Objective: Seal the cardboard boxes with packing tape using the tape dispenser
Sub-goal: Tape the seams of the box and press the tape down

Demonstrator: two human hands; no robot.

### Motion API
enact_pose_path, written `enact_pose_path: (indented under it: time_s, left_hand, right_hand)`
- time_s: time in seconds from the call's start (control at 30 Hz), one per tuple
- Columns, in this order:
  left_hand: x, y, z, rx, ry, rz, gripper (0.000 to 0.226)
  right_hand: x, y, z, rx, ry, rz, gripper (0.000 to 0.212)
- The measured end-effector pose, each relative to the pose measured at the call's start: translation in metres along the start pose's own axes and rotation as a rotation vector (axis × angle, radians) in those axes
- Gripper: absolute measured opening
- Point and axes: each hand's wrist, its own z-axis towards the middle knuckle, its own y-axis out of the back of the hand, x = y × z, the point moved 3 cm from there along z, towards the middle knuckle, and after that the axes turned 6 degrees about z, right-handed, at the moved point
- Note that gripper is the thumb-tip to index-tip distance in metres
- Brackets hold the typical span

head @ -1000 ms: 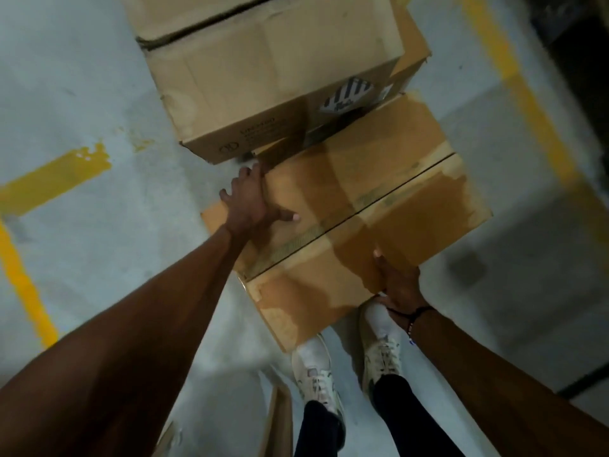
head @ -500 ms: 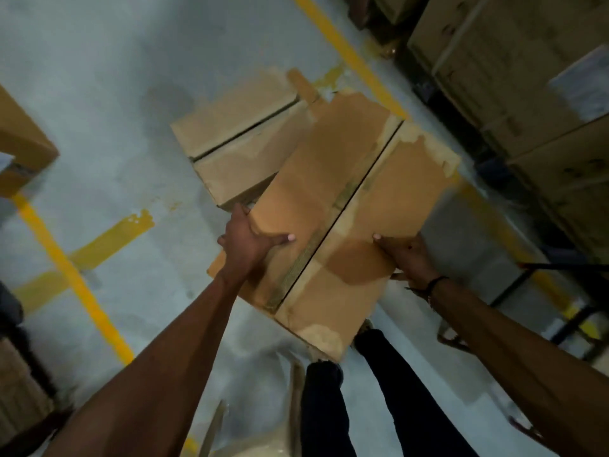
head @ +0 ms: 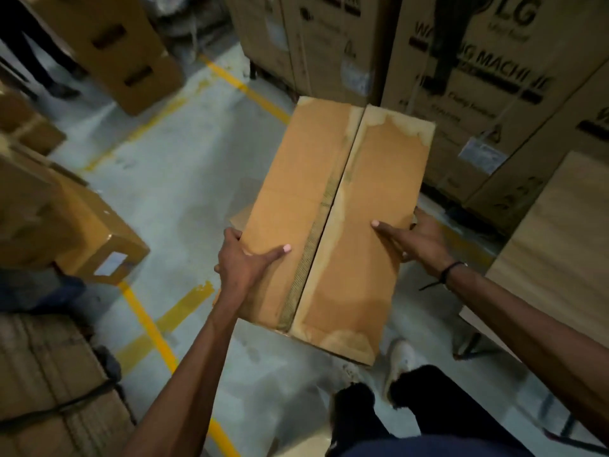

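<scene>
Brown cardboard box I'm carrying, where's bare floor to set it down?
The brown cardboard box is gripped by the left hand and right hand. Bare grey concrete floor lies ahead-left, between the yellow floor lines and the taped carton. The right is crowded with tall printed washing-machine cartons and a pale wooden panel.

we see a matt brown cardboard box (head: 336, 225) with torn, paler patches of paper, over a smooth grey concrete floor (head: 184, 192) with worn yellow painted lines (head: 148, 321).
</scene>
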Motion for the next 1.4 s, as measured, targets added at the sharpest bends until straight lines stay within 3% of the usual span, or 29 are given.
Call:
enact_pose_path:
  time_s: [0.23,0.43,0.67,0.87,0.97,1.13,1.4]
  left_hand:
    - [-0.098,0.078,-0.033,-0.101,-0.161,-0.012,0.097]
    - [-0.206,0.061,-0.071,-0.089,-0.379,-0.033,0.093]
    - [-0.315,-0.051,-0.147,0.127,-0.547,-0.01,0.101]
    - [-0.365,-0.17,-0.239,0.354,-0.649,0.033,0.101]
    - [-0.382,-0.221,-0.285,0.462,-0.701,0.076,0.095]
    - [-0.404,-0.283,-0.335,0.577,-0.776,0.096,0.105]
    - [-0.471,-0.354,-0.358,0.686,-0.918,0.226,0.106]
  right_hand:
    - [0.088,0.085,-0.048,-0.046,0.158,0.124,0.075]
    - [0.091,0.189,-0.082,-0.244,0.241,0.204,0.066]
    - [0.001,0.331,-0.147,-0.467,0.125,0.312,0.054]
    - [-0.114,0.42,-0.216,-0.7,-0.021,0.404,0.053]
    - [-0.167,0.448,-0.247,-0.779,-0.11,0.455,0.06]
    - [-0.235,0.478,-0.272,-0.872,-0.219,0.516,0.062]
    - [-0.278,0.506,-0.26,-0.977,-0.286,0.639,0.071]
